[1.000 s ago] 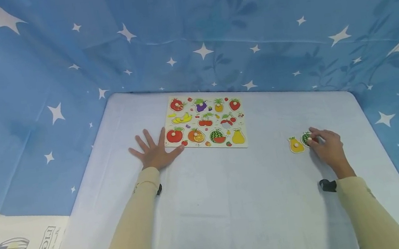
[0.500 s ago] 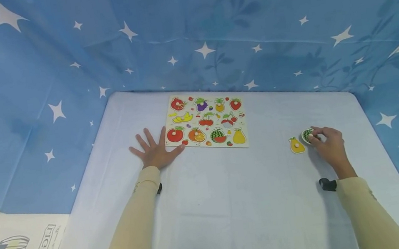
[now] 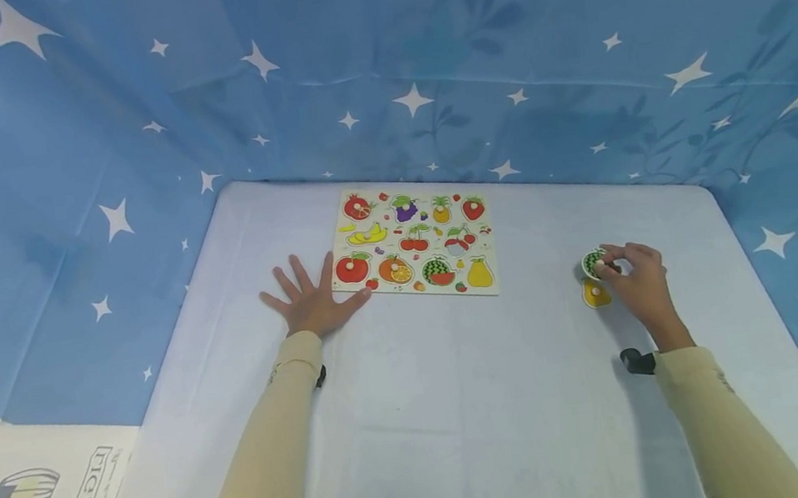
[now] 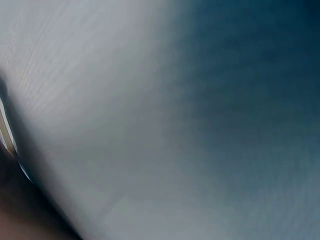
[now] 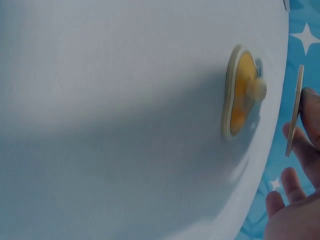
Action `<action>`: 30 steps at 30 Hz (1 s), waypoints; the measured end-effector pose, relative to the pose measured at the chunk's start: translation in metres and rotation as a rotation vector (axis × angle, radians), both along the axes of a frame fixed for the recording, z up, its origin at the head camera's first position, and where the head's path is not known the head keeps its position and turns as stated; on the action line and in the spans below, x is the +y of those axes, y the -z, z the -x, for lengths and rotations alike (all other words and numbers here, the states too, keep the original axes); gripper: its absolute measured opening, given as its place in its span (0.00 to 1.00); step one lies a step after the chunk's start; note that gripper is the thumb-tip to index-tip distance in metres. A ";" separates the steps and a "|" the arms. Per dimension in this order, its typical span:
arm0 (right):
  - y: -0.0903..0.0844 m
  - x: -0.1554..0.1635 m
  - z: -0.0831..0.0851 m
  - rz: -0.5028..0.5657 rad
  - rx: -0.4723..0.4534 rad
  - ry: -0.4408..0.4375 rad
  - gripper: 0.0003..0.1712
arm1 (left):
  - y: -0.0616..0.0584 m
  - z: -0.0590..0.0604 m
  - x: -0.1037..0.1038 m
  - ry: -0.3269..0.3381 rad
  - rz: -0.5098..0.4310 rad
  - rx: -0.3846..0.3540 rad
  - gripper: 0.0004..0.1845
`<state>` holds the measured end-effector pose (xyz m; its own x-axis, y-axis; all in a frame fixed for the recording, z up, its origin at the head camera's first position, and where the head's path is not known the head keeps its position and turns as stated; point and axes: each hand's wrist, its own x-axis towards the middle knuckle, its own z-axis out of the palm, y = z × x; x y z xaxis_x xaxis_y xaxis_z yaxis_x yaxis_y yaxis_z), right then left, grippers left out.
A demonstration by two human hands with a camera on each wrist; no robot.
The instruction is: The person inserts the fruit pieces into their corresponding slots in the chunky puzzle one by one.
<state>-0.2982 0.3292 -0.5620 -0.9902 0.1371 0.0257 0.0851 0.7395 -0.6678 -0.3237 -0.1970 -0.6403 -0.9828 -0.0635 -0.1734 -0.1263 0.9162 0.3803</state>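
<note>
One watermelon piece (image 3: 594,264) pinched by right hand (image 3: 636,281) (lifted), left hand (image 3: 311,303) flat on table (image 3: 463,392)

Both forearms are covered to the wrist by close-fitting beige sleeves (image 3: 268,460). A small black device (image 3: 637,361), probably a camera mount, is strapped at each wrist. Dark fabric is seen above the left elbow.

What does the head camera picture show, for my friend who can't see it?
A person's right hand lifts a watermelon piece above a pear piece on a white table. Their left hand rests flat beside a fruit puzzle board.
</note>
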 end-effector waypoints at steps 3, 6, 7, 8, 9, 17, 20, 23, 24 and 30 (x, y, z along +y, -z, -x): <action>0.001 -0.008 0.001 0.006 -0.004 -0.012 0.13 | 0.001 0.000 0.000 -0.001 0.002 -0.004 0.62; 0.001 -0.016 0.003 0.011 -0.003 -0.022 0.12 | 0.000 0.000 0.001 -0.003 0.004 -0.006 0.62; 0.002 -0.018 0.004 0.009 -0.001 -0.026 0.11 | 0.000 0.000 0.000 -0.004 0.002 -0.004 0.62; 0.002 -0.021 0.005 0.009 0.001 -0.029 0.11 | -0.001 0.000 0.000 -0.005 -0.001 -0.001 0.62; 0.002 -0.024 0.006 0.010 0.007 -0.036 0.10 | -0.001 0.000 0.000 -0.006 -0.004 0.002 0.62; 0.004 -0.049 0.012 0.024 0.034 -0.058 0.08 | 0.000 0.001 0.000 -0.002 -0.009 -0.005 0.63; 0.005 -0.059 0.014 0.035 0.015 -0.058 0.08 | 0.001 0.001 0.001 -0.003 -0.015 0.002 0.63; 0.007 -0.070 0.018 0.043 0.005 -0.070 0.08 | 0.003 0.002 0.001 -0.007 -0.010 0.006 0.62; 0.008 -0.073 0.019 0.040 0.000 -0.072 0.08 | 0.003 0.002 0.001 -0.008 -0.009 0.007 0.62; 0.011 -0.098 0.028 0.048 -0.054 -0.061 0.09 | 0.004 0.002 -0.001 -0.011 -0.009 0.006 0.63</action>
<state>-0.3265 0.2316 -0.5731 -0.9966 0.0761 -0.0326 0.0772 0.7120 -0.6980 -0.3260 -0.1978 -0.6443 -0.9831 -0.0728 -0.1682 -0.1341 0.9113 0.3893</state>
